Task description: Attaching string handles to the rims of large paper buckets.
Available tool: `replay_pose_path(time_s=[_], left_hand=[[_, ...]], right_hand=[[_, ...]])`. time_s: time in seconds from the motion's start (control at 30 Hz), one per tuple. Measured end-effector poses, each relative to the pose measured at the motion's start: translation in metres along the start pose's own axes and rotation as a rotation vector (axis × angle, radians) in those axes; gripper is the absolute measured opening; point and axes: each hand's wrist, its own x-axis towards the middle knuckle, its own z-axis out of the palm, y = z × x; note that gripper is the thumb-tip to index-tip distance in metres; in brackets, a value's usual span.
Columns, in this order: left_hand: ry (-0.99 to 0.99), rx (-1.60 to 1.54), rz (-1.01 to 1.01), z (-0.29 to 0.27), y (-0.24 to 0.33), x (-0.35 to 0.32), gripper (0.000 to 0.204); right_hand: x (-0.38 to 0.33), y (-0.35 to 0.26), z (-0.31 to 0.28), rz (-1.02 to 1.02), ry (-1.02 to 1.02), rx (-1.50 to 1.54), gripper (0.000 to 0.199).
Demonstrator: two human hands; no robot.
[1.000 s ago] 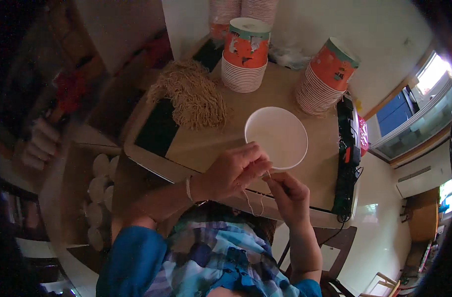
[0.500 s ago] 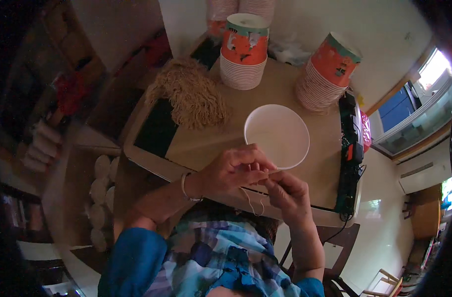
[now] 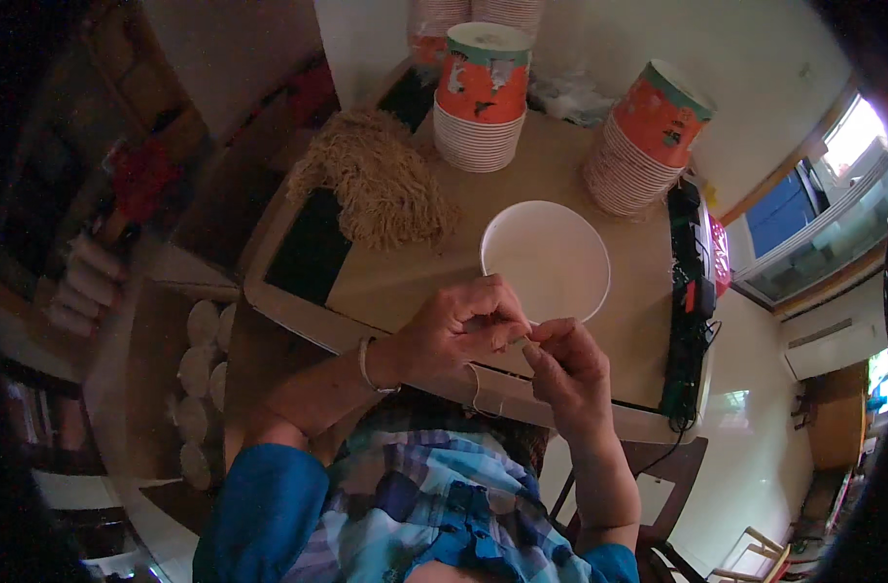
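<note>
My left hand (image 3: 463, 323) and my right hand (image 3: 572, 372) meet at the table's near edge, thumbs and fingertips pinched close together. A thin, pale string (image 3: 476, 385) is held between them, and its loose end dangles in a curve below my left hand. The exact spot where the fingers grip is too small to make out. Just beyond my fingertips stands a round white paper tub (image 3: 549, 255), its open mouth facing up. To the left lies a shaggy heap of tan strings (image 3: 374, 183).
Two stacks of orange-and-green paper tubs, one at the back (image 3: 481, 97) and one at the right (image 3: 648, 136), stand on the table (image 3: 415, 282). A black power strip (image 3: 695, 291) runs along the right edge. A cardboard box (image 3: 203, 364) of round white pieces sits at lower left.
The string's dangling end has swung left and changed its curve. My right hand has risen slightly, and both hands stay pinched together.
</note>
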Motion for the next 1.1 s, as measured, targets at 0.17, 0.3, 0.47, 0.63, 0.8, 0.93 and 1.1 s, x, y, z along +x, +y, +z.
replay_pose_path(time_s=[0.17, 0.3, 0.47, 0.63, 0.8, 0.93, 1.1], left_hand=[[0.002, 0.128, 0.080, -0.001, 0.002, 0.000, 0.005], [0.003, 0.117, 0.094, -0.002, 0.001, -0.003, 0.008], [0.036, 0.023, 0.063, 0.000, -0.003, -0.005, 0.012], [0.055, 0.015, 0.044, -0.001, 0.000, -0.004, 0.012], [0.083, 0.083, 0.069, -0.010, -0.008, -0.003, 0.016], [0.105, 0.055, 0.068, -0.013, -0.009, 0.001, 0.016], [0.114, 0.096, 0.084, -0.024, -0.015, 0.009, 0.015]], right_hand=[[-0.001, 0.005, -0.003, -0.082, 0.048, -0.140, 0.004], [-0.001, -0.005, -0.001, -0.056, 0.073, -0.288, 0.003], [-0.002, -0.008, 0.004, -0.110, 0.085, -0.342, 0.003], [0.002, -0.007, 0.006, -0.297, 0.103, -0.476, 0.001], [0.008, -0.013, 0.004, -0.312, 0.040, -0.651, 0.006], [0.021, -0.019, 0.000, -0.443, -0.013, -0.798, 0.010], [0.040, -0.028, 0.002, -0.520, -0.028, -0.884, 0.013]])
